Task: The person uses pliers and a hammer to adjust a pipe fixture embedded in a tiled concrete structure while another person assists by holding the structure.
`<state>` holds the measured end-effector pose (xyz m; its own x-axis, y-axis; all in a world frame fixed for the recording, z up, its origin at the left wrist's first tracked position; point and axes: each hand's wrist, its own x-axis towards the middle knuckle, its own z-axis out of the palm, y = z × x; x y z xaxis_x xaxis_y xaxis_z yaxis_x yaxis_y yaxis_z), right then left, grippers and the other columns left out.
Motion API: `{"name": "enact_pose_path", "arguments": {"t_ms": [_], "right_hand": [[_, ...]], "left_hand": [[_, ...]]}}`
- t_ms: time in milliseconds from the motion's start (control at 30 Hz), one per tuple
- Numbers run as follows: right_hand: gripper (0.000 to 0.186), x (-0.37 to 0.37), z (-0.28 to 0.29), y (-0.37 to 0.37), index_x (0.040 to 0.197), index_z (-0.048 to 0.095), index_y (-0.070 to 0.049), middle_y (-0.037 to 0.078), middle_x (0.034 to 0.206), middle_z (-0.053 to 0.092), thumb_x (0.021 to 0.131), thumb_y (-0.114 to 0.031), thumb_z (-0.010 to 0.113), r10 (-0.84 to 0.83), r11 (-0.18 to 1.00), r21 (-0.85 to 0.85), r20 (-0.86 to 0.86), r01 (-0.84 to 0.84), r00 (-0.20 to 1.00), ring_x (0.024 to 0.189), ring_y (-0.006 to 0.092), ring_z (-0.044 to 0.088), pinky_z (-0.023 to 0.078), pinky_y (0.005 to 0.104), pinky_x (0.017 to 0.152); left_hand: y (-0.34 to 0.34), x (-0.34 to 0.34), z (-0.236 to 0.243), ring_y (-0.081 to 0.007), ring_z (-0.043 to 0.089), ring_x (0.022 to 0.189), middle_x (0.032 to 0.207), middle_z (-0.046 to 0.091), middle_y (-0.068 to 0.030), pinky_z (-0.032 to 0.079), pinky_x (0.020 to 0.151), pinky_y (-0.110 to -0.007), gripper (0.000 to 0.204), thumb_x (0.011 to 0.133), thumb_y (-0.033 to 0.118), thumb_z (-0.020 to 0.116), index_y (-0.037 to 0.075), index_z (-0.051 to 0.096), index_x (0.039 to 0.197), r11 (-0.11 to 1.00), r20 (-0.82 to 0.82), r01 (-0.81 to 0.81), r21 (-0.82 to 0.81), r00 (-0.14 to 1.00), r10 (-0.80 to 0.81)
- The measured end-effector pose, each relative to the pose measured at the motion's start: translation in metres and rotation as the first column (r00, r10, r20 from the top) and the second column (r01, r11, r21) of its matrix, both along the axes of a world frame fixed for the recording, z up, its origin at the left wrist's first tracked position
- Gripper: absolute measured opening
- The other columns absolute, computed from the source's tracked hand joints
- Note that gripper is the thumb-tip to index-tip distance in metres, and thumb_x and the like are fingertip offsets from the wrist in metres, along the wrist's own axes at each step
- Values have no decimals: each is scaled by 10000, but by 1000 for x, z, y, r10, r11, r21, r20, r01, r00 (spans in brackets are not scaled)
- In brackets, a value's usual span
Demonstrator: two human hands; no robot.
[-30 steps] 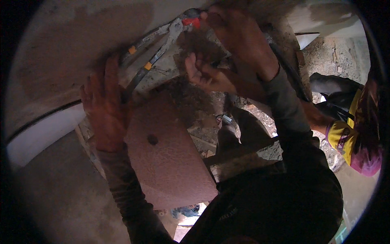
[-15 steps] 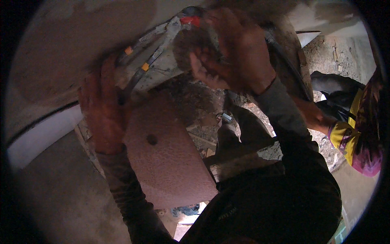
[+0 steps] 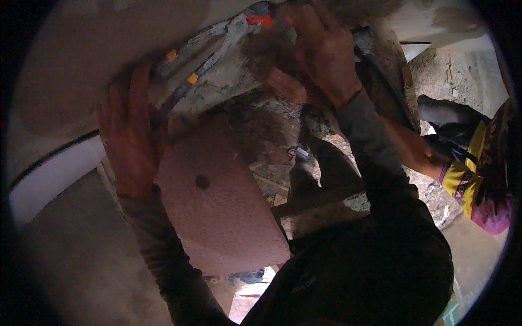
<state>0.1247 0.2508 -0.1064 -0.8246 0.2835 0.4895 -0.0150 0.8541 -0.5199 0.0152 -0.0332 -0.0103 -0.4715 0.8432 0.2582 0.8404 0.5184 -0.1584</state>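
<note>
While the left hand (image 3: 128, 138), fingers (image 3: 140, 93) straight, lies upper left of a pebbled reddish board (image 3: 228, 217), a forked grey tool (image 3: 205, 64) slants above that board, its long axis rising from those fingers to a red piece (image 3: 261, 20) beside the curled right hand (image 3: 324, 61); neither grip can be told.

Left of the dark-clothed torso (image 3: 375, 261), the left forearm in its long dark-grey fabric sleeve (image 3: 163, 244) stretches forward; the bare left hand (image 3: 128, 136) shows its back, fingers (image 3: 140, 95) long and nearly straight. Ahead of the torso, the bare right hand (image 3: 323, 60) bends its fingers forward, dimly visible. Both grips, 2 in all, are unclear.
</note>
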Motion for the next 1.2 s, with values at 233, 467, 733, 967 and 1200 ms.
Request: {"name": "enact_pose_path", "arguments": {"t_ms": [233,467,733,967,1200], "right_hand": [[320,-26,-57,-2,1081,577,-53,193,997,650,817,-161,724,-32,999,-15,-266,29,963,795,398,674,540,510,665],[275,-59,-93,-41,1009,619,-25,181,797,611,1059,-282,534,-281,896,-331,95,297,955,663,300,601,473,410,614],[195,-78,-123,-52,1002,607,-30,165,810,634,1029,-222,580,-344,901,-329,-148,281,927,693,339,608,478,427,635],[106,-79,-138,-67,1007,605,-9,139,814,619,1008,-113,587,-387,911,-285,-340,299,857,675,287,581,469,361,638],[121,-75,-126,-69,1012,592,-16,148,815,617,1027,-129,551,-380,885,-393,-301,249,875,711,306,589,471,391,646]], "left_hand": [[-7,-27,-51,-437,532,1221,1371,541,-227,408,1036,-528,775,744,19,689,136,478,1481,998,104,-41,52,994,36],[-13,-57,-110,-411,539,1194,1311,550,-196,409,1041,-512,768,718,33,671,115,491,1460,993,112,-52,109,993,40],[-20,-60,-118,-413,548,1172,1302,556,-194,428,1005,-514,781,707,49,690,124,494,1460,993,174,-72,98,983,54],[-21,-49,-108,-420,552,1160,1274,571,-200,427,983,-530,751,731,88,663,121,496,1462,992,209,-119,31,972,110],[-27,-51,-108,-402,574,1145,1276,589,-188,453,978,-505,747,705,-3,645,131,535,1432,994,157,-85,74,985,72]]}}
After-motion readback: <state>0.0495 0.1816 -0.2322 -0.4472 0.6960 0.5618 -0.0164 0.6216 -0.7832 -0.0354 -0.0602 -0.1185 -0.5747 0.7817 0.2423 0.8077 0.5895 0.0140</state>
